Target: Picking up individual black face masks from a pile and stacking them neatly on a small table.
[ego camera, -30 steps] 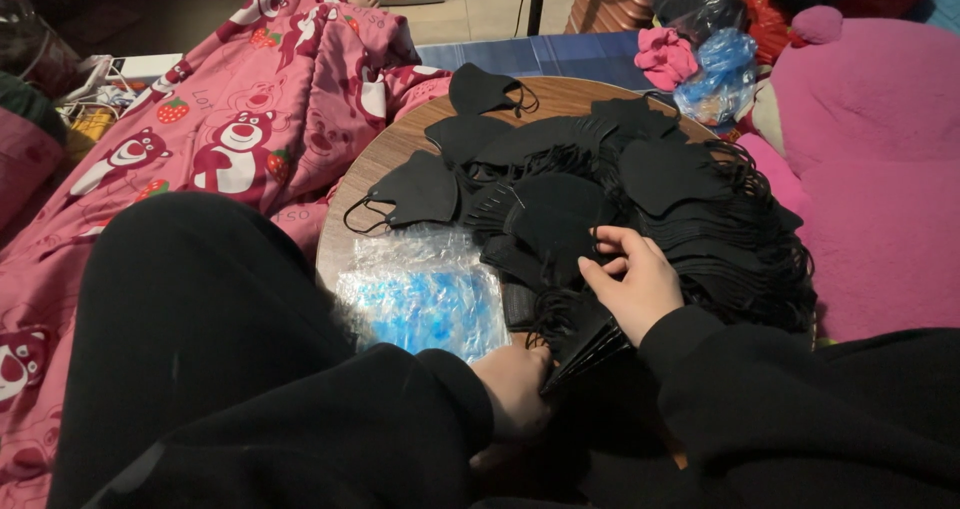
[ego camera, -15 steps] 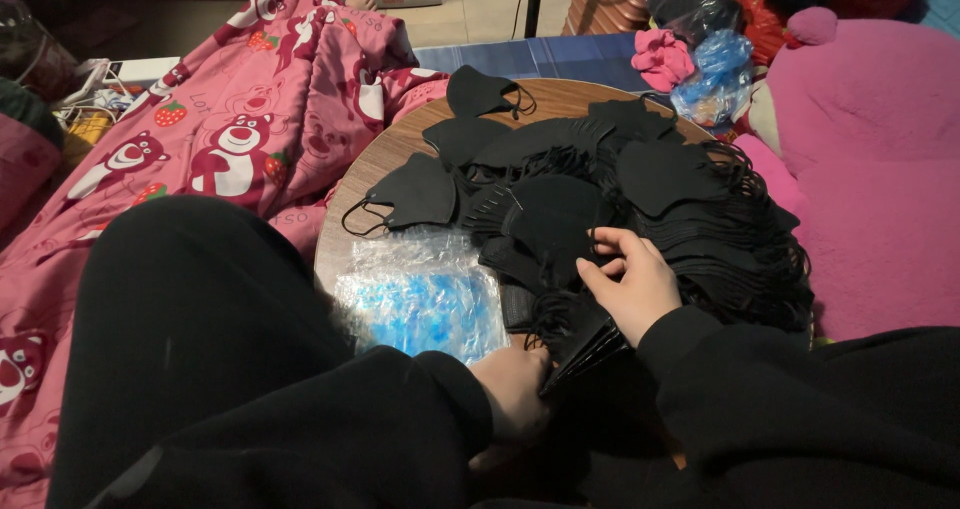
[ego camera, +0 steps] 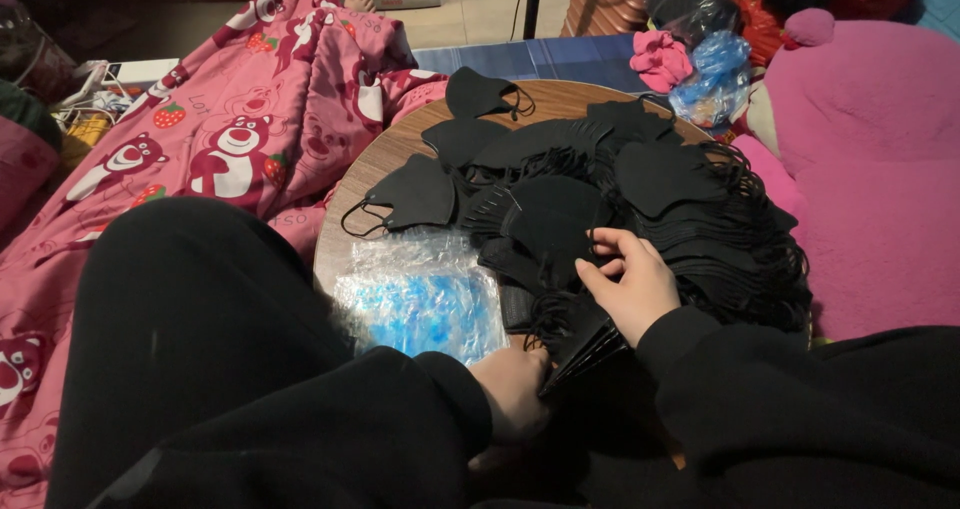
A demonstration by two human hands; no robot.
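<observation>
1. Dim room; pink cartoon-bear blanket (ego camera: 200,139) fills the left of the frame, a pink cushion (ego camera: 870,159) the right, tiled floor strip at top centre.
2. Round wooden table (ego camera: 385,159) in mid-frame, mostly covered.
3. Big heap of black face masks (ego camera: 690,209) spreads over the table's right half; ear loops tangled, no count possible.
4. Clear plastic bags with blue print (ego camera: 420,294) lie flat on the table's lower left edge, just beside the heap.
5. Gathered stack of masks (ego camera: 585,344), edges aligned, tilts off the table's near edge, lower centre.
6. One single mask (ego camera: 415,194) lies apart, left of the heap.
7. Left hand (ego camera: 510,399), lower centre, is closed on the stack's lower end; fingers hidden beneath.
8. Right hand (ego camera: 630,284) rests on the heap just above the stack, fingertips curled and pinching a mask edge or loop; can't tell which.
9. Progress, judged: one small bundle collected, nothing visibly in the bags, most of the heap loose. Early stage, bulk left.
</observation>
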